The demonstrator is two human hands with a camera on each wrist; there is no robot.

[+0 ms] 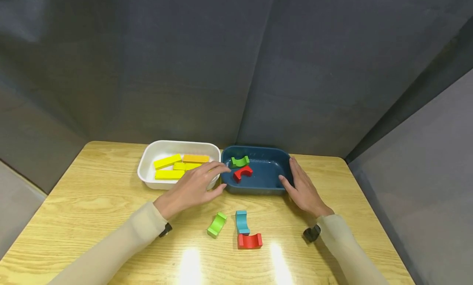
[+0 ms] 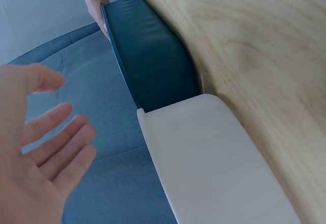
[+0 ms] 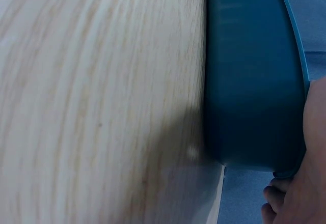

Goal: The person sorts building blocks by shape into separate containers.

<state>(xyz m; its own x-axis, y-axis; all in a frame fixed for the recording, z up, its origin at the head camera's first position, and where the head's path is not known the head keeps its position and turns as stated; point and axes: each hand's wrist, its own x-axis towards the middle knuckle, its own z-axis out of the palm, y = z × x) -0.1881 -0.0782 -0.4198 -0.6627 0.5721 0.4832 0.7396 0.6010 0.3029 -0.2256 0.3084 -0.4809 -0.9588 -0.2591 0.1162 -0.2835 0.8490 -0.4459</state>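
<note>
My left hand (image 1: 199, 182) hovers over the join between the white tray (image 1: 148, 155) and the dark blue tray (image 1: 271, 191), fingers relaxed and spread from the thumb, holding nothing. In the left wrist view its palm stands apart from both trays. At the blue tray's right end, my right hand (image 1: 304, 192) grips the rim, thumb over the front corner and fingers along the outer side. Inside that tray are a green arch block (image 1: 240, 162) and a red arch block (image 1: 243, 173). Yellow blocks (image 1: 169, 175) and an orange block (image 1: 196, 158) lie in the white tray.
On the wooden table (image 1: 111, 219), in front of the trays, lie a light green arch block (image 1: 216, 225), a blue arch block (image 1: 242, 222) and a red arch block (image 1: 249, 241). A dark cloth (image 1: 184, 71) hangs right behind the trays.
</note>
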